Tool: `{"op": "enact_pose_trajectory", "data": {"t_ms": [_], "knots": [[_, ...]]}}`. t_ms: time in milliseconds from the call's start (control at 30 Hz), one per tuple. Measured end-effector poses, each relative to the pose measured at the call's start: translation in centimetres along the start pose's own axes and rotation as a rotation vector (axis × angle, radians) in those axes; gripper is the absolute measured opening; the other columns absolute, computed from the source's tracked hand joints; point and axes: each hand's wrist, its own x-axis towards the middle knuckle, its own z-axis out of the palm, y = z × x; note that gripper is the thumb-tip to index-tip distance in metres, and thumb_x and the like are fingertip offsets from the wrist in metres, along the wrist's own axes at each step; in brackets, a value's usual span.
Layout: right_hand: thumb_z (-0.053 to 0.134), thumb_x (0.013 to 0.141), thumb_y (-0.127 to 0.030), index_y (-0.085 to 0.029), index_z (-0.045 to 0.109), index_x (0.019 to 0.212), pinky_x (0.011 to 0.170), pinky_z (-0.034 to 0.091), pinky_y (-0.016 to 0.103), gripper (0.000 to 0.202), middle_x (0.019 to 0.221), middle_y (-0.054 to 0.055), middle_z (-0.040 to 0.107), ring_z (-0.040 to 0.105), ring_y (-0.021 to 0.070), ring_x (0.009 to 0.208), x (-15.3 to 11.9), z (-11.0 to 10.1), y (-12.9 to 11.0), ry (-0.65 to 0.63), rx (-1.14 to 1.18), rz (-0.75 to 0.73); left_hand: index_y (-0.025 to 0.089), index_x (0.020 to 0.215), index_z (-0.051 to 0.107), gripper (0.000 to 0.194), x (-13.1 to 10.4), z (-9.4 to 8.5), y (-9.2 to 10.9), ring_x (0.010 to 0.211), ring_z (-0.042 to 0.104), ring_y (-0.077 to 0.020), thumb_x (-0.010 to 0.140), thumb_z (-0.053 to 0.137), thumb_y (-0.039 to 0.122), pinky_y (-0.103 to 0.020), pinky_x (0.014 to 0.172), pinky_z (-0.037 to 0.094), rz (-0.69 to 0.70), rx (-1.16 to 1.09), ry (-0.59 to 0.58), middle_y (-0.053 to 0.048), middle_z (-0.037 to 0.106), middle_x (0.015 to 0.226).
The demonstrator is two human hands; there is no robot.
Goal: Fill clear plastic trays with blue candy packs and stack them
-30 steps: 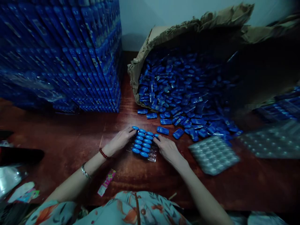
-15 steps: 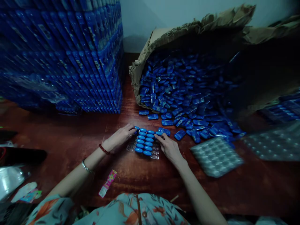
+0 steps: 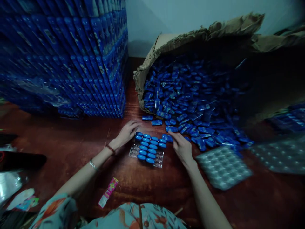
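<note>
A clear plastic blister tray (image 3: 159,161) lies on the table in front of me. Glossy blue oval packs (image 3: 143,148) fill its two middle columns and both outer cells of the far row; the lower side cells hold nothing. Just beyond the tray's far left corner is my left hand (image 3: 126,133), fingers loosely stretched and nothing visible in them. My right hand (image 3: 183,149) reaches right of the tray with fingers extended towards a loose blue pack (image 3: 171,129). Its fingertips are close to that pack; whether they touch is unclear.
A torn cardboard box (image 3: 140,79) on its side spills many blue packs (image 3: 183,95). Blister trays (image 3: 224,168) lie at the right. Tall stacks of blue packages (image 3: 95,70) stand at the left. A pink wrapper strip (image 3: 109,191) lies on the brown table (image 3: 133,187).
Both hands have left the blue packs in the tray's far outer cells. My left hand drew slightly up and left; my right hand moved right towards the loose packs. The view shifted slightly.
</note>
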Motion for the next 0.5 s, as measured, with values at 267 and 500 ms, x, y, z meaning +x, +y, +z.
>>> {"op": "enact_pose_trajectory", "data": {"t_ms": [267,500], "knots": [[0.043,0.084,-0.014,-0.018,0.054,0.121,0.085,0.043,0.034,0.039,0.119,0.012,0.056,0.051,0.0243,0.107,10.6,3.3,-1.0,-0.356,-0.104,-0.133,0.010,0.104,0.061,0.027,10.6,5.2,-0.6,0.101,0.054,-0.0234,0.082,0.046,0.006,-0.035,0.086,0.045,0.053,0.274,-0.373,-0.015,0.057,0.110],[0.040,0.091,-0.029,-0.017,0.049,0.119,0.080,0.047,0.031,0.032,0.107,0.010,0.063,0.060,0.0200,0.095,2.9,0.3,2.6,-0.100,0.277,0.077,0.010,0.120,0.048,0.035,3.5,0.6,-4.0,0.096,0.059,-0.0170,0.087,0.037,0.008,-0.031,0.085,0.048,-0.086,0.194,-0.287,-0.013,0.058,0.111]]}}
